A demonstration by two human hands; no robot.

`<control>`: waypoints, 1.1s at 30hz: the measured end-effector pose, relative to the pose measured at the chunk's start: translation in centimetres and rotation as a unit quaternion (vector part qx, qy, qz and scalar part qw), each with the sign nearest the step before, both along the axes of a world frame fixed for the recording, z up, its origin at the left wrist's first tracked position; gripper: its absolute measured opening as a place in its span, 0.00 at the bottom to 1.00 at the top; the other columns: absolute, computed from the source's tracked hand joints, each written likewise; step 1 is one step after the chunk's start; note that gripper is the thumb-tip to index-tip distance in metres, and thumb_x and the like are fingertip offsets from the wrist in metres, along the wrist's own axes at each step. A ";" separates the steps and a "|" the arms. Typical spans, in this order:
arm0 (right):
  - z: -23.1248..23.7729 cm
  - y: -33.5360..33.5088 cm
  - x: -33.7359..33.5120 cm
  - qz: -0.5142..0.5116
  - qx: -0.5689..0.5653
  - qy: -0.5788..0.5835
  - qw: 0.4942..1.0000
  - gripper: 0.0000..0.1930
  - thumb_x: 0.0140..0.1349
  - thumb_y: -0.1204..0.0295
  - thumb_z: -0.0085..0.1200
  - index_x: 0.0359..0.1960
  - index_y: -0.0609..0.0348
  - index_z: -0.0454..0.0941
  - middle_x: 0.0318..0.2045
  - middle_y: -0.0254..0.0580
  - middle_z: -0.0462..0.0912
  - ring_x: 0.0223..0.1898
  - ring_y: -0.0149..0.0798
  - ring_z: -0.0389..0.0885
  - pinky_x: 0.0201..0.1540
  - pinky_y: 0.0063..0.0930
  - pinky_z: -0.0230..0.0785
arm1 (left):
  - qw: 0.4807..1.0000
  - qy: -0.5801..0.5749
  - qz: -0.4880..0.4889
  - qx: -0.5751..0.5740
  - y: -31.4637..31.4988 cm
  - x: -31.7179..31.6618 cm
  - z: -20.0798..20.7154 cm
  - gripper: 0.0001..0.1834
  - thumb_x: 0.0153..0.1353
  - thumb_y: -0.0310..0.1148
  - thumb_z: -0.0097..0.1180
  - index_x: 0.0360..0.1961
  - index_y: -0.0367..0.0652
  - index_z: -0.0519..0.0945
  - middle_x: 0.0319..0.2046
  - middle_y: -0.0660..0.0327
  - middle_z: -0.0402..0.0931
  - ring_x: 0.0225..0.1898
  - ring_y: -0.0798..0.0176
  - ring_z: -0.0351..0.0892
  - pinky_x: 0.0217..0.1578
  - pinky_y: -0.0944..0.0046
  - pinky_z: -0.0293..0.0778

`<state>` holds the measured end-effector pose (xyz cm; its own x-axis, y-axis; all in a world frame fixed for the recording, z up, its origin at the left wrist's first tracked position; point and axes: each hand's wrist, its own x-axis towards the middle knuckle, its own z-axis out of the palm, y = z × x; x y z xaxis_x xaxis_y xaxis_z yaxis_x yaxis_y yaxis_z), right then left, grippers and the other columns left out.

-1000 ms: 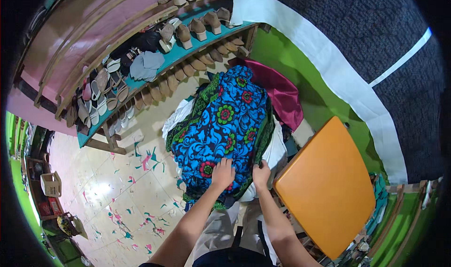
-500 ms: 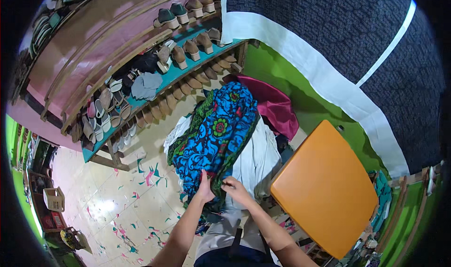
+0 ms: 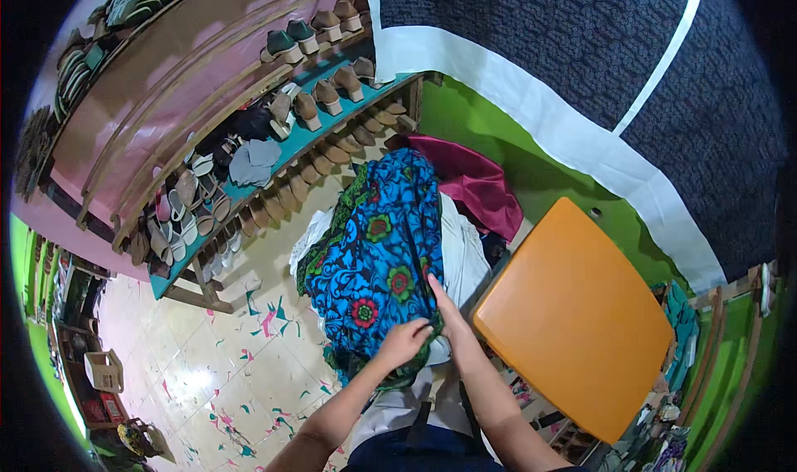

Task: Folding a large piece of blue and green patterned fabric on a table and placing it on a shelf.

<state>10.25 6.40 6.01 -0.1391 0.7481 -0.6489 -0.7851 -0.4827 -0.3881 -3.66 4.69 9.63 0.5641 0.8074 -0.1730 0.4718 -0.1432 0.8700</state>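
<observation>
A large cloth (image 3: 357, 264) with a blue and black scroll pattern, red and green flowers and a green border lies heaped in front of me. At its near right edge my left hand (image 3: 405, 342) is closed, pinching the dark green border. Right beside it, my right hand (image 3: 451, 313) lies edge-on along the cloth's right side, its visible fingers stretched out; part of that hand is hidden. White fabric (image 3: 463, 252) shows under the patterned cloth on the right. Behind the heap is a shiny magenta cloth (image 3: 477, 177).
An orange stool or table top (image 3: 577, 322) stands close on my right. Shoes line a teal bench (image 3: 295, 152) at the far left. Fabric scraps (image 3: 270, 318) litter the tiled floor. A dark panel with a white border (image 3: 531, 82) hangs at the back right.
Both hands have shifted right along the cloth's near edge. The left hand has closed on the border; the right one has straightened. The cloth now lies more spread out toward me.
</observation>
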 end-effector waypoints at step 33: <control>7.3 -10.2 12.5 0.104 0.057 -0.295 0.948 0.30 0.52 0.63 0.58 0.54 0.65 0.65 0.48 0.41 0.74 0.48 0.36 0.71 0.54 0.30 0.62 | 0.855 0.336 0.334 0.212 10.2 -2.8 -7.4 0.57 0.42 0.50 0.65 0.64 0.37 0.43 0.62 0.37 0.45 0.58 0.40 0.56 0.57 0.48 0.54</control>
<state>22.80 -3.81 13.28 0.0717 0.8145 -0.5757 -0.3073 -0.5311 -0.7896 -6.45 14.89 2.27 -0.1587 0.9810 0.1114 0.9441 0.1178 0.3078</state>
